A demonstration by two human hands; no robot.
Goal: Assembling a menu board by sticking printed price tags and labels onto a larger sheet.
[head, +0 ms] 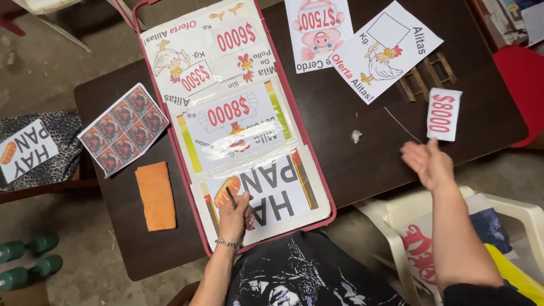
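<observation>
The left hand (235,212) rests on the lower end of a red-rimmed board covered in printed paper signs (238,122), its fingers curled around a thin dark stick-like tool (231,196), possibly a pen or blade, though the view is too small to tell which. The tool's tip lies on the bottom sheet with large black letters and a bread loaf picture (266,195), which sits under a shiny clear film. The right hand (428,161) is raised off to the side, palm up with fingers loosely spread, and it pinches the lower edge of a small white paper slip with red figures (443,113) between thumb and fingertip, holding it upright above the dark brown wooden table (340,147). On the table near that slip lie a white sheet with a chicken drawing (385,48) and a white sheet with a pink pig drawing (317,31), touching at their edges. Left of the board lie an orange rectangular cloth (156,195) and a sheet of small dark red picture tiles (122,127). A white plastic chair (453,226) stands beneath the right forearm.
</observation>
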